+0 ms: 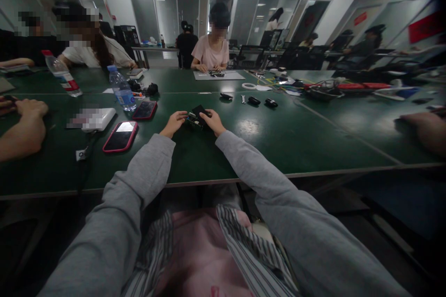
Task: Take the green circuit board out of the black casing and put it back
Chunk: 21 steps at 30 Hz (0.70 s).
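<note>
Just above the green table, both hands meet around a small black device. My left hand [175, 123] is closed, its fingertips pinching the left end of an open part [195, 121] with small pale and metallic bits on it, perhaps a circuit board. A flat black piece [198, 110] tilts up behind that part. My right hand [213, 121] grips this piece, thumb across its face. Whether the two parts are joined cannot be made out. Beyond the hands lie a black oblong item [254, 101], another like it [271, 102], and a small silver piece [243, 99].
Left of my hands on the green table [265, 148] are a pink-edged phone [121, 137], a second phone [145, 110], a water bottle [121, 88] and a white box [99, 119]. Cables [289, 84] lie at the back right. Another person's arm [24, 130] rests at left.
</note>
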Available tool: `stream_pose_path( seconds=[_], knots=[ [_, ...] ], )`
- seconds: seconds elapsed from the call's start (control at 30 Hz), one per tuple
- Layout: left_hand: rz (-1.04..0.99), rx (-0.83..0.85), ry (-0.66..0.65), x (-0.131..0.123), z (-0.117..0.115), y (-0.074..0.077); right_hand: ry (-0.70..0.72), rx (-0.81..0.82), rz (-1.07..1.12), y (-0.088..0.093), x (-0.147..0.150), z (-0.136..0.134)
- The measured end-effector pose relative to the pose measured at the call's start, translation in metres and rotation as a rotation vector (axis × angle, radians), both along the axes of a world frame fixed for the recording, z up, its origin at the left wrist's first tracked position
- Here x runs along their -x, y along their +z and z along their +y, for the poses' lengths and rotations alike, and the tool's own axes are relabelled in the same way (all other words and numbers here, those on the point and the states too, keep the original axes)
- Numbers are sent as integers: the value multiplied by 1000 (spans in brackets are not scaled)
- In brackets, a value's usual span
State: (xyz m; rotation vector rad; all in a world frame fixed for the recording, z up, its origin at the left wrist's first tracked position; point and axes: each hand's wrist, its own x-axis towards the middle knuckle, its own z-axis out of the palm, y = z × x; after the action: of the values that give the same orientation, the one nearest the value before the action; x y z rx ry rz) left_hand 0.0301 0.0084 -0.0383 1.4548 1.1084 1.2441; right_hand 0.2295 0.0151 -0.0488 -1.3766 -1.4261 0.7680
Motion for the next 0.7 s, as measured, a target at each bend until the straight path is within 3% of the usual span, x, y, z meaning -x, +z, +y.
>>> stream_pose_path(
  seconds=[0.33,0.7],
  knots=[
    [6,36,14,1,3,0,-289,-73,-165,4,-24,8],
    [-14,18,-23,3,3,-1,-420,53,-278,8,-48,11]
  ],
)
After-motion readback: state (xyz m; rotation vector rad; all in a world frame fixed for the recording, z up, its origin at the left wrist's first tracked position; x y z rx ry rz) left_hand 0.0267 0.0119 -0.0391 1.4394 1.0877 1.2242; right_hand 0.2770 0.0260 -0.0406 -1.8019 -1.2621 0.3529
